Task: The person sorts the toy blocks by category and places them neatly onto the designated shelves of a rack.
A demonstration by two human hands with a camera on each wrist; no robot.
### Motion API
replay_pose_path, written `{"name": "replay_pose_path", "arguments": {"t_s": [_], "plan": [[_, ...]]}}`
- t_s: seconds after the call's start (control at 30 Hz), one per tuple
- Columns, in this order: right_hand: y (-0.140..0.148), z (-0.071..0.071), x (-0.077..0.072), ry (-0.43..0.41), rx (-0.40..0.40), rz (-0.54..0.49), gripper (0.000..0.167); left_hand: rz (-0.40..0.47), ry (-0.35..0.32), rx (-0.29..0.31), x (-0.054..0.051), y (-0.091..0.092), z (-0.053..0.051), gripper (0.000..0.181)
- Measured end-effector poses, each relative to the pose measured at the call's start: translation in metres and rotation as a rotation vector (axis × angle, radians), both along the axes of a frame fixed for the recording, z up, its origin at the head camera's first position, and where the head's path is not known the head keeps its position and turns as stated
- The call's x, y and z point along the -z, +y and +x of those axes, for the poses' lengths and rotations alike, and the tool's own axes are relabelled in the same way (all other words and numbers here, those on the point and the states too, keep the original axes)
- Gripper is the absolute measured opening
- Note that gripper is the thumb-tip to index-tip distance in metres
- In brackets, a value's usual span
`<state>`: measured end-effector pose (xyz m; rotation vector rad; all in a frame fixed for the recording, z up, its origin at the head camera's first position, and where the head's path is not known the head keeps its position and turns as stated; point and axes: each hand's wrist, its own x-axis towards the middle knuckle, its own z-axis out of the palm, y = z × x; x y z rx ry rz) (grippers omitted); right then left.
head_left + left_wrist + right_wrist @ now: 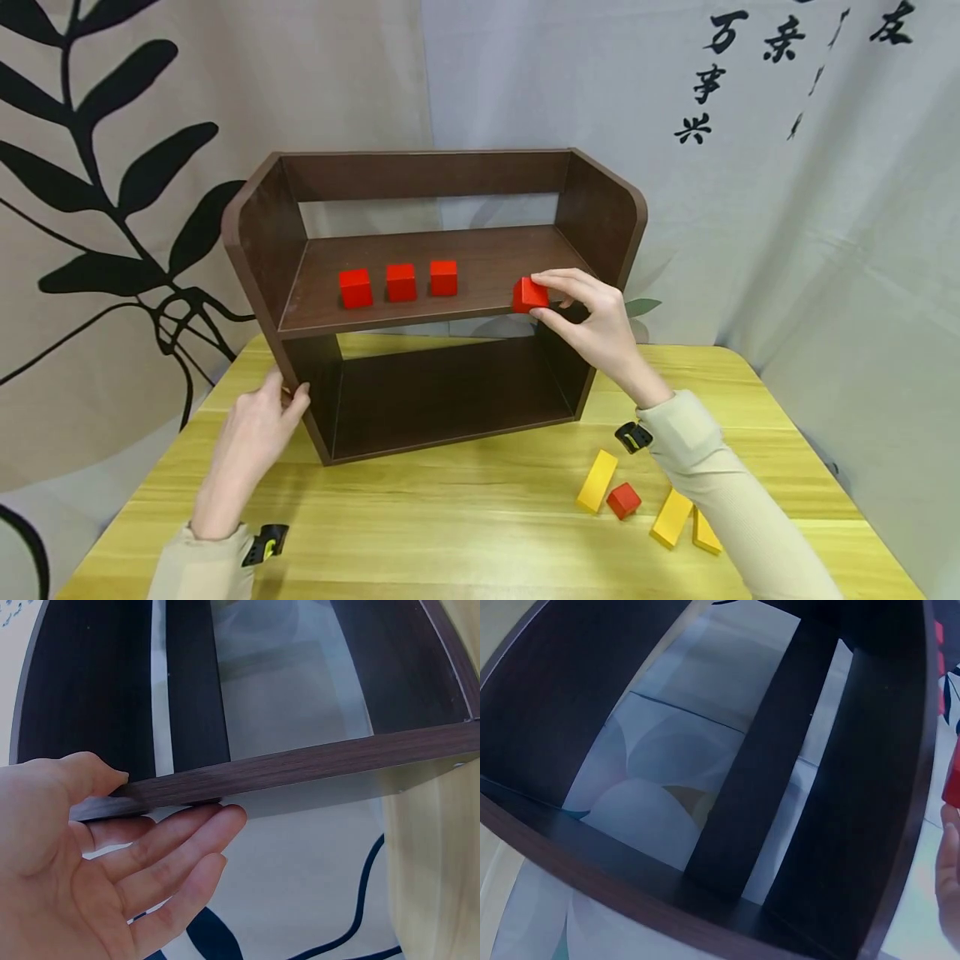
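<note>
Brown shelving (pixel 427 175) is standing on the bench (pixel 420 533), the left hand (pixel 253 437) gripping its side edge, the right hand (pixel 588 315) pinching a red block (pixel 528 296) near three others (pixel 401 284).

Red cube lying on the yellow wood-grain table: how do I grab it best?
Probably pinch the red cube by two opposite sides, coming from above: those sides are flat, its top is uncovered, and yellow rectangular blocks lie to its left and right.

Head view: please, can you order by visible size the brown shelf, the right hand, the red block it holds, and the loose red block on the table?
1. Brown shelf
2. Right hand
3. Held red block and loose red block: too alike to rank
</note>
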<state>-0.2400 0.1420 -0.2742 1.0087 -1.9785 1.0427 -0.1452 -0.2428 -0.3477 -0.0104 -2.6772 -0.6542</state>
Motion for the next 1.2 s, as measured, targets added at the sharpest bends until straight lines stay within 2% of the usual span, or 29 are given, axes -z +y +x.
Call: {"name": "replay_pose_path", "arguments": {"t_s": [0.27,0.43,0.63,0.83,1.0,1.2], "plan": [[-0.021,-0.01,0.001,0.04,0.045,0.029,0.033,0.005,-0.01,0.004,0.002,-0.002,-0.001,0.025],[-0.031,-0.012,0.001,0.066,0.084,0.118,0.032,0.007,-0.013,0.004,0.002,-0.003,-0.001,0.026],[-0.035,-0.002,0.002,0.111,0.162,0.276,0.041,0.007,-0.023,0.005,0.001,-0.003,-0.001,0.026],[-0.033,0.006,0.007,0.195,0.194,0.293,0.04,0.01,-0.017,0.004,0.0,-0.003,-0.001,0.027],[-0.034,0.007,0.01,0.168,0.194,0.313,0.044,0.007,-0.018,0.0,0.0,-0.002,-0.001,0.028],[-0.039,0.005,0.007,0.109,0.208,0.384,0.048,0.008,-0.04,-0.009,0.0,-0.002,-0.001,0.029]]}}
